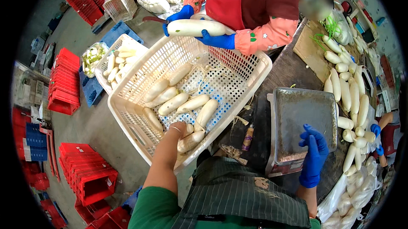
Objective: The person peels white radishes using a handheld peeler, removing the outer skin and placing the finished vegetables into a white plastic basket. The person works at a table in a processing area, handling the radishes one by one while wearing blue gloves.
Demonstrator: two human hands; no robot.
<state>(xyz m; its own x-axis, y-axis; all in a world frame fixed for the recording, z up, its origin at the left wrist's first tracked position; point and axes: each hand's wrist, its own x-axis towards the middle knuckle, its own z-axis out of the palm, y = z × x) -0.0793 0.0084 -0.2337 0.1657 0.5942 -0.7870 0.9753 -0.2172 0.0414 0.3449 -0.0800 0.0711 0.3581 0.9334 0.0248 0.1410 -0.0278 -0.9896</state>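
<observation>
Since the perforated crate (pixel 144 76) likely stops daikons (pixel 207 114) rolling, left hand (pixel 180 128) dips among them, grip unclear, and gloved right hand (pixel 313 154) hovers half-curled, empty, over steel tray (pixel 299 116).

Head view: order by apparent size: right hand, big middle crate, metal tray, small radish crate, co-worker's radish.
1. Big middle crate
2. Metal tray
3. Small radish crate, though it sits farther off
4. Right hand and co-worker's radish: too alike to rank
</observation>
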